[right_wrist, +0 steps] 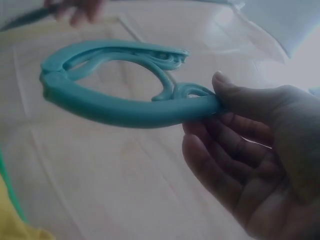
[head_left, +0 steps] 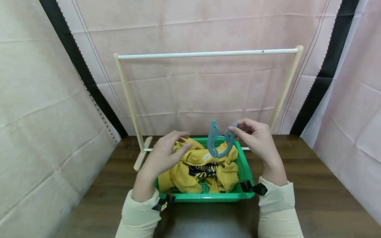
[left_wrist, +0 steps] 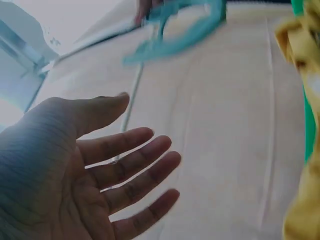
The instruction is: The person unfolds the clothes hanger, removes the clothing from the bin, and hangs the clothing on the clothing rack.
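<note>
A teal plastic folding clothes hanger (head_left: 213, 142), bent into a U, is held up above a green basket (head_left: 208, 197). My right hand (head_left: 258, 136) pinches one arm's end between thumb and fingers; the right wrist view shows the folded hanger (right_wrist: 135, 114) sideways in that grip. Holding nothing, my left hand (head_left: 166, 152) hovers over the basket's left side. Its fingers are spread and loosely extended in the left wrist view. Below both hands, a crumpled yellow shirt (head_left: 175, 177) with dark printed lettering and a white neck label lies in the basket.
Behind the basket stands a rack with a white top bar (head_left: 190, 55), cream side posts (head_left: 128, 96) and a flat foot (head_left: 143, 153) on the brown wooden table (head_left: 98, 201). Pale fabric walls (head_left: 44, 99) surround the table.
</note>
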`<state>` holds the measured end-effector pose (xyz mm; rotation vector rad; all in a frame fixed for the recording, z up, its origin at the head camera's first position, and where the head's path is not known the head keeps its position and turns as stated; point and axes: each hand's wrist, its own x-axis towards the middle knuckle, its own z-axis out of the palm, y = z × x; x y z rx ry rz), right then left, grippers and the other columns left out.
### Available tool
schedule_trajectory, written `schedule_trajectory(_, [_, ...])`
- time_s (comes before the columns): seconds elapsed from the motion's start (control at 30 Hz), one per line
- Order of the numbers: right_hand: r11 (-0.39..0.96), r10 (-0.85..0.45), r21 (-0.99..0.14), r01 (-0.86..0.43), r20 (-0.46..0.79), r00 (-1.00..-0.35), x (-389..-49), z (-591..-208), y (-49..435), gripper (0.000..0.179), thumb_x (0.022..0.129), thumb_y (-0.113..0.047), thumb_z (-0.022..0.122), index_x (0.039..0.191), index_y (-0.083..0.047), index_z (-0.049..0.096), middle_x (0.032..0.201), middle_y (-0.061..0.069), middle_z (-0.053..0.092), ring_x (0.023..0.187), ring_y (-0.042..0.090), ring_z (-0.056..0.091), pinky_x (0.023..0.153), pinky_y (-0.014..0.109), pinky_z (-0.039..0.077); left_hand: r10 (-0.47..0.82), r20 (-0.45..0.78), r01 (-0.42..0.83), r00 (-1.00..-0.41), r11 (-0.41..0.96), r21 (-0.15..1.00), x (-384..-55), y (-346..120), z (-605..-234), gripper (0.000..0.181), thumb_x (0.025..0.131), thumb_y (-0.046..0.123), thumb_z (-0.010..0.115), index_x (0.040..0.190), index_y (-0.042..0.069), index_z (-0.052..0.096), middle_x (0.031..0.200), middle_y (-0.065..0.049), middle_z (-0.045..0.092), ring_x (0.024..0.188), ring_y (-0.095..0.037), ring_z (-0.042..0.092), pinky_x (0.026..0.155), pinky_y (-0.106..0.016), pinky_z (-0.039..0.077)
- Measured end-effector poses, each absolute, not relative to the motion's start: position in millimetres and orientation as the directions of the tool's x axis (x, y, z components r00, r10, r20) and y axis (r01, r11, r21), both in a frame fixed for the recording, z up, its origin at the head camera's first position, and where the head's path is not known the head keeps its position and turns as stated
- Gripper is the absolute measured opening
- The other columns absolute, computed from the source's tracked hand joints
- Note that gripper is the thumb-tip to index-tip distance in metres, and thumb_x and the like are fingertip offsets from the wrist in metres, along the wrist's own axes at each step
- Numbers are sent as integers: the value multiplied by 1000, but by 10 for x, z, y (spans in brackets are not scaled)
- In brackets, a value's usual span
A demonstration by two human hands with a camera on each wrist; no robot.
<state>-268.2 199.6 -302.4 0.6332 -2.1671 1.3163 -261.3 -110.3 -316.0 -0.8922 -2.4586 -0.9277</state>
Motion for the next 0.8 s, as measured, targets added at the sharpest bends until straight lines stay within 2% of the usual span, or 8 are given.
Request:
schedule_trajectory(0.1, [389, -133, -664, -639, 646, -752, -2656, -3024, 1918, 9, 93, -20, 75, 99, -13, 75, 83, 2, 73, 67, 15, 68, 59, 30, 56, 439, 537, 693, -720, 496, 523, -2578, -919, -3148, 38, 103, 38, 59, 130, 13, 64, 119, 3, 67, 102, -9, 65, 81, -33, 57])
schedule_trajectory(0.23, [361, -157, -651, -668, 664, -731, -2642, -3029, 1832, 7, 93, -15, 75, 99, -12, 75, 81, 2, 73, 64, 15, 67, 57, 29, 55, 418, 542, 684, -729, 423, 594, -2548, -771, -3153, 33, 101, 35, 63, 126, 14, 67, 108, 7, 69, 95, -4, 66, 78, -30, 58])
schedule_trajectory(0.47, [347, -216, -632, -693, 665, -715, -2617, -3004, 1777, 6, 92, -14, 75, 98, -14, 74, 83, -2, 73, 66, 15, 67, 61, 29, 56, 384, 574, 691, -723, 409, 596, -2577, -727, -3177, 19, 98, 29, 68, 112, 16, 71, 96, 10, 71, 82, -2, 66, 70, -26, 58])
schedule_trajectory(0.6, [342, -240, -651, -678, 637, -733, -2612, -3002, 1780, 6, 93, -18, 74, 99, -16, 72, 85, -2, 73, 69, 16, 68, 63, 31, 57, 378, 585, 697, -717, 399, 596, -2602, -727, -3181, 14, 97, 26, 70, 106, 15, 73, 93, 10, 72, 78, -4, 66, 68, -26, 58])
schedule_trajectory(0.8, [379, -299, -652, -657, 585, -754, -2604, -3007, 1758, 9, 95, -25, 73, 102, -20, 71, 81, -5, 71, 70, 20, 68, 61, 31, 56, 366, 583, 688, -725, 381, 617, -2603, -760, -3186, 13, 98, 25, 69, 105, 15, 73, 92, 8, 71, 75, -16, 69, 65, -26, 57])
